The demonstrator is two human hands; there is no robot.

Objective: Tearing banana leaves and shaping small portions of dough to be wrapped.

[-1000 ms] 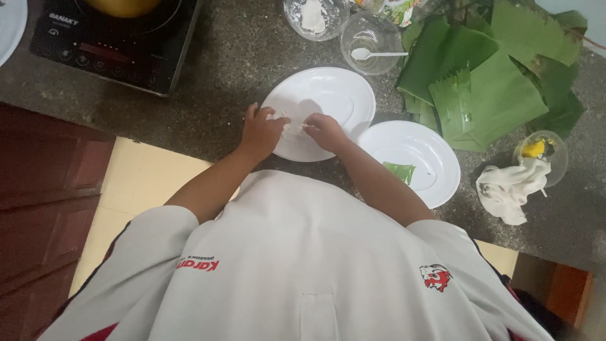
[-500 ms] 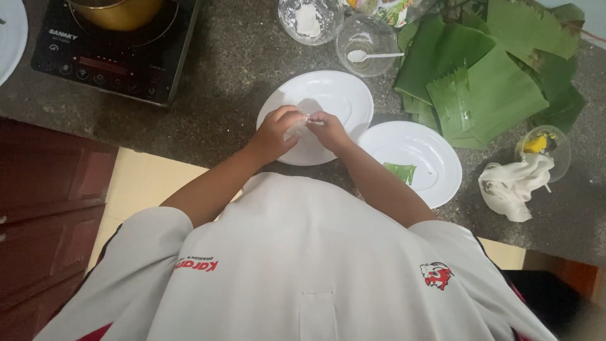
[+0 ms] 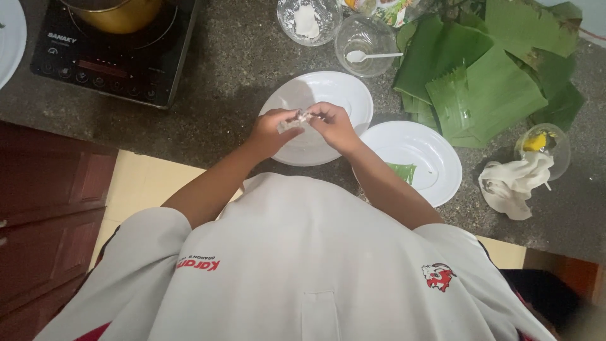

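Speckled grey stone formed the counter (image 3: 240, 57); both hands, left hand (image 3: 273, 129) and right hand (image 3: 334, 125), pinched a small white dough piece (image 3: 297, 120) above a white plate (image 3: 328, 95), banana leaves (image 3: 486, 82) and an induction cooker (image 3: 107, 57) nearby.

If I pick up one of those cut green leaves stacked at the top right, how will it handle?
The leaves look thin and flat, so probably light and floppy, drooping from a one-sided grip. Their glossy surface suggests they may slide off the stack. Ragged edges hint they tear easily along the grain.
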